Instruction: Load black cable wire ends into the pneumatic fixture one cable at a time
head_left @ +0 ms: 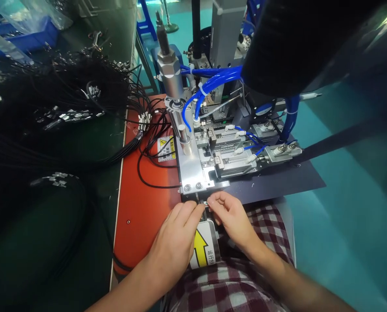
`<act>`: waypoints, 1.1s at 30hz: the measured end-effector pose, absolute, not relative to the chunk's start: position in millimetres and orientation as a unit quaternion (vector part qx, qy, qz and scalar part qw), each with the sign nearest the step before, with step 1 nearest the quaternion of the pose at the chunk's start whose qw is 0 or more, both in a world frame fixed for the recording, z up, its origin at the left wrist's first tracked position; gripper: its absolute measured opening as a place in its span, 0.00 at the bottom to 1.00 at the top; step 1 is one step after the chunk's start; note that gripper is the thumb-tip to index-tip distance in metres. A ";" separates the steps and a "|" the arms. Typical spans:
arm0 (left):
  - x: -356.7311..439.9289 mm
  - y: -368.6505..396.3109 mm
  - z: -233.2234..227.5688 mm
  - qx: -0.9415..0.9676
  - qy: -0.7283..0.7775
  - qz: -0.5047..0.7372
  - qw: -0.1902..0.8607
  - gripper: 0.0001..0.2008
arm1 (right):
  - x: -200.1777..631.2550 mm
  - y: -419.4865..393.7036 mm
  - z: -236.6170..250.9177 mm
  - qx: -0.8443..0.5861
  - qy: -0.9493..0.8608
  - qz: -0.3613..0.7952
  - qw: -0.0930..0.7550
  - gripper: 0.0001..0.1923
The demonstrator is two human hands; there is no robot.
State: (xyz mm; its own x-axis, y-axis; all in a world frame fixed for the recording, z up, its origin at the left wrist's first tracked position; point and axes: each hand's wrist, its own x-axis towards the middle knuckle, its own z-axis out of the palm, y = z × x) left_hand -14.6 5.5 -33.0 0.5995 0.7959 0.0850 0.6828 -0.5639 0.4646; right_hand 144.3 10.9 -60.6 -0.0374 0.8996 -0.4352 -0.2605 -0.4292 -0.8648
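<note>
nearby, fixture [192, 175] beyond right hand [231, 214], black cables [125, 149]

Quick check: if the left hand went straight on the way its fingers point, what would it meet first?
Probably the small shiny piece at its tips, then the right hand just beyond; depth there is hard to judge.
</note>
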 end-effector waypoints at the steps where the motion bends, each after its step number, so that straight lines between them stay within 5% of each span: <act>1: -14.1 5.9 -34.1 0.871 0.424 0.149 0.198 0.19 | 143.9 10.3 -63.4 -0.526 -0.291 0.664 0.444 0.18; 14: -16.3 -9.2 1.9 0.815 0.493 0.208 0.223 0.18 | 146.8 7.8 -71.0 -0.497 -0.301 0.676 0.453 0.23; 21: -54.9 -54.8 -15.4 0.766 0.628 0.103 0.090 0.17 | 141.3 8.0 -75.2 -0.503 -0.310 0.654 0.473 0.20; 29: -54.9 -43.5 -9.9 0.748 0.644 0.004 0.160 0.15 | 141.4 7.7 -79.6 -0.501 -0.325 0.648 0.472 0.19; 33: -58.2 -29.5 -4.4 0.779 0.617 0.019 0.109 0.15 | 141.6 8.2 -74.3 -0.501 -0.328 0.648 0.471 0.21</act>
